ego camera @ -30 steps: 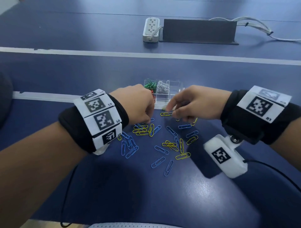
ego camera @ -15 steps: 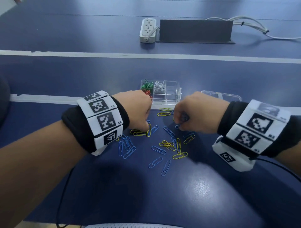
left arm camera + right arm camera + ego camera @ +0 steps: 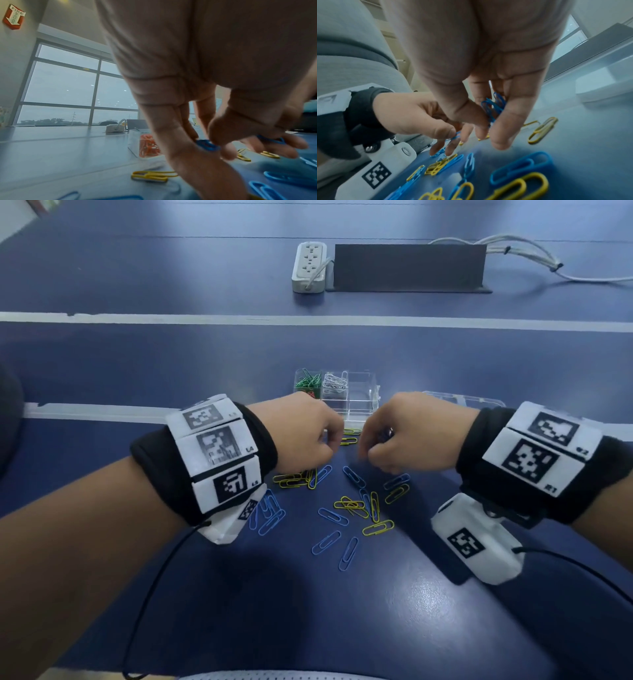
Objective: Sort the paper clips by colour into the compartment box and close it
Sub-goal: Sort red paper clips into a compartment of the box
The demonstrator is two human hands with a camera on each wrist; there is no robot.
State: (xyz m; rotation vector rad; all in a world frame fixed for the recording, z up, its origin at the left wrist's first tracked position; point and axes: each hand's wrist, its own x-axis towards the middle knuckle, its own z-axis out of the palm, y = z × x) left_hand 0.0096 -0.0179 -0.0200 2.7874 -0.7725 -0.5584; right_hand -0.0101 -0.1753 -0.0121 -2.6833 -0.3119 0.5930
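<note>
While hands (image 3: 346, 436) pinch blue clips (image 3: 493, 106), red wall sign (image 3: 14, 16) reads FIRE

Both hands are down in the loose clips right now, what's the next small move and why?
Probably pick up another blue clip: the right hand and left hand each already hold blue clips, more blue ones lie loose among the yellow clips, and the box has bare compartments.

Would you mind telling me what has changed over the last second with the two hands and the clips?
The right hand drew back from the yellow clip near the compartment box, curled into a fist and now holds a bunch of blue clips. The left hand stayed over the pile, pinching a blue clip. The box, its lid and the loose clips on the table lie unchanged.
</note>
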